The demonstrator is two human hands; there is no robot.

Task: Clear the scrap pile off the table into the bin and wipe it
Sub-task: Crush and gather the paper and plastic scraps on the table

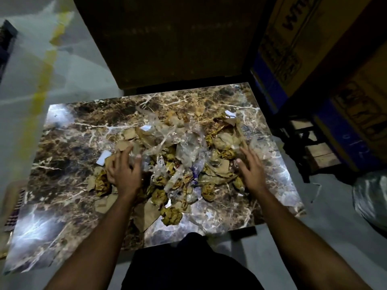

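Left of the table (62,147), the floor and its yellow stripe (41,84) were smeared by motion blur. The left hand (123,170) covered scraps in the scrap pile (178,160) on the table. Right of the table, cardboard boxes (314,49) and a plastic bag (370,195) were cut off by the edge, and the box print was unreadable.

Both arms reach forward; left hand (123,170) and right hand (252,170) spread, fingers loosely extended
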